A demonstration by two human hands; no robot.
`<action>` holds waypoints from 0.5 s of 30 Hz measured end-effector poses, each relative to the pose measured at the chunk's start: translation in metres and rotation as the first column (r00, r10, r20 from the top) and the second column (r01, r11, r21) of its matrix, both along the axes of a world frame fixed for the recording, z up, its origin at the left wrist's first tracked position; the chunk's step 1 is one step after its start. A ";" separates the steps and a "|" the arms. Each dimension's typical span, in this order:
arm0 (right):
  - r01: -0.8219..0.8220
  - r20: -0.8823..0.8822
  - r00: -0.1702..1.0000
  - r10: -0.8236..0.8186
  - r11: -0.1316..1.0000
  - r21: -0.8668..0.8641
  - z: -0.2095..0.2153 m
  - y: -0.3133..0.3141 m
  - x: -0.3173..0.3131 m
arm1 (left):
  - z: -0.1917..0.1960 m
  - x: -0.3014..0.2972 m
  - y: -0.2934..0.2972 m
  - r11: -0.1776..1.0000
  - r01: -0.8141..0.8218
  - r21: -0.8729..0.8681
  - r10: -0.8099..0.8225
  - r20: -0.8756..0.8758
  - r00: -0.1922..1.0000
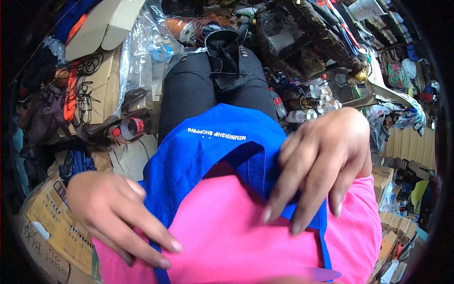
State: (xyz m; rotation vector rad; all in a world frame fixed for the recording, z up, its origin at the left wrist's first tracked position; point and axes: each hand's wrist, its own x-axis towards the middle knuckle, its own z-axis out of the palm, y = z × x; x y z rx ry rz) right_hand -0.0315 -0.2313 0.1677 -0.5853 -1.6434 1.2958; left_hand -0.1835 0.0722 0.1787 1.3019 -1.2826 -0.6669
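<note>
Handling the blue cloth (208, 151) close against the pink cloth (236, 236) at the bottom of the frame, with both hands on it. Lower left: left hand (111, 208) open, fingers spread and nearly straight, tips resting at the meeting of blue edge and pink, nothing clasped. Right of centre: right hand (321, 156) open too, fingers long and drooping over the blue cloth's inner edge and the top of its strap (325, 232); thumb hidden, so cannot tell whether pinching any fabric beneath. Blue cloth itself in the middle of the frame, lying over the pink, its upper hem with white print reaching toward the black trousers (189, 94).

Probably best done slowly: press flat with the left fingertips to pin the edge, and draw with the right only after getting a fold truly between finger and thumb. Work along the seam rather than across it, to avoid bunching and slipping under bare pads. Watch the strap down the lower right, apt to twist out of sight under the wrist.

Farther off, above the trousers and to both sides, clutter: a red tape roll (131, 127) at middle left, cardboard (106, 23) and a clear plastic bag (146, 52) at upper left, small bottles (302, 115) right of centre. All well apart from the hands; no call to reach there.
</note>
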 end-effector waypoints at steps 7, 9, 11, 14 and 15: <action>-0.145 0.272 0.950 0.154 0.988 -0.055 0.042 -0.009 -0.026 | 0.037 -0.041 -0.003 0.991 -0.015 0.130 -0.006 0.157 0.988; -0.164 0.314 0.932 0.180 0.983 -0.080 0.058 -0.020 -0.027 | 0.054 -0.058 -0.003 0.985 -0.173 0.008 0.163 0.291 0.943; -0.158 0.362 0.923 0.135 0.987 0.034 0.076 -0.032 -0.030 | 0.063 -0.087 -0.020 0.934 -0.324 -0.152 0.357 0.334 0.872; -0.128 0.398 0.912 0.102 0.991 0.040 0.112 -0.053 -0.044 | 0.074 -0.126 -0.049 0.354 -0.552 -0.755 0.906 0.132 0.401; -0.150 0.519 0.845 0.133 0.989 -0.009 0.125 -0.059 -0.050 | 0.087 -0.135 -0.047 0.365 -0.536 -0.761 0.905 0.157 0.394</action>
